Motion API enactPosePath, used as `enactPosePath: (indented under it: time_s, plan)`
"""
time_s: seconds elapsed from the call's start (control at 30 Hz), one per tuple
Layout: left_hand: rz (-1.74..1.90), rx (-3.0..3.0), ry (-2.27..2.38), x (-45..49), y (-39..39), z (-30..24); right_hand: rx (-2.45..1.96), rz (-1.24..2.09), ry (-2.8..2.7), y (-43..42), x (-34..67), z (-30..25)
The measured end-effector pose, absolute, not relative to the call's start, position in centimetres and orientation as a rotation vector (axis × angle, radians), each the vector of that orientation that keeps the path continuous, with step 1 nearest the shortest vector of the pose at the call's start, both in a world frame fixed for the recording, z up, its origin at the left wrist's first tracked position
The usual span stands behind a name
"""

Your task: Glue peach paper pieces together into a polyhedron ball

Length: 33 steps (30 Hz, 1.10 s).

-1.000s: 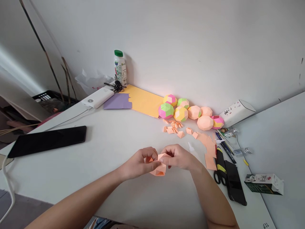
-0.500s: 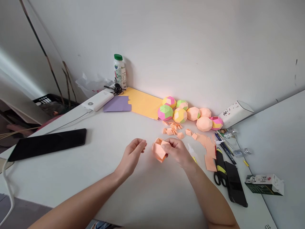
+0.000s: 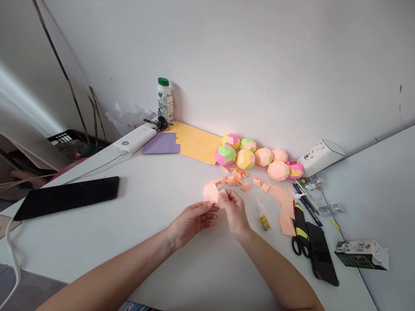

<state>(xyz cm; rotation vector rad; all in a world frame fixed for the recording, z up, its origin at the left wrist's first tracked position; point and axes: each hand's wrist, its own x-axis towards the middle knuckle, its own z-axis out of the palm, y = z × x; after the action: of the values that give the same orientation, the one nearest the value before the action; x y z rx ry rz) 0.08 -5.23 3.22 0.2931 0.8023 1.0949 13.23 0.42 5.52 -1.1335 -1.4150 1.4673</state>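
Your right hand (image 3: pixel 236 211) pinches the peach paper shape (image 3: pixel 211 192) between thumb and fingers at its right side, above the table (image 3: pixel 155 196) and just in front of the loose paper scraps (image 3: pixel 239 173). Your left hand (image 3: pixel 193 220) has its fingertips at the shape's lower edge, fingers loosely curled; whether they grip it or only brush it is hard to tell at this size.

The shape should be very light and fairly stiff along its folds, but easy to dent on the flat faces. Hold it by a folded edge or corner, with little pressure.

Near your right hand lies a glue bottle (image 3: pixel 264 219) with a yellow label, its contents not visible. By the wall stands a green-capped drink bottle (image 3: pixel 165 101), and a carton (image 3: pixel 362 254) lies at the far right.
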Motion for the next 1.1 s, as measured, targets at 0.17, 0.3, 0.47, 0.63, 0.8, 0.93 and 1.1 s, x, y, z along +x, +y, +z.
enactPosePath:
  time_s: [0.17, 0.3, 0.47, 0.63, 0.8, 0.93, 1.1]
  plan:
    - [1.159, 0.232, 0.788, -0.1, -5.0, 3.0, -1.136, 1.568, -1.391, 0.1, 12.9, 4.8]
    - [1.221, 0.271, 0.830, -0.1, -5.0, 3.2, -1.142, 1.641, -1.347, 0.1, 12.8, 4.6]
    - [1.236, 0.315, 0.922, 0.0, -5.1, 3.6, -1.005, 1.714, -1.383, 0.0, 12.8, 4.4]
    - [1.225, 0.395, 0.965, 0.1, -5.1, 3.9, -1.029, 1.786, -1.373, 0.1, 12.7, 4.2]
    - [1.233, 0.440, 1.014, 0.3, -5.4, 3.7, -1.050, 1.794, -1.331, 0.1, 12.6, 4.4]
    - [1.254, 0.474, 0.910, 0.5, -5.4, 3.5, -1.028, 1.735, -1.291, -0.1, 12.6, 4.3]
    - [1.244, 0.420, 0.824, 0.5, -5.1, 3.3, -1.056, 1.718, -1.350, -0.3, 12.5, 4.0]
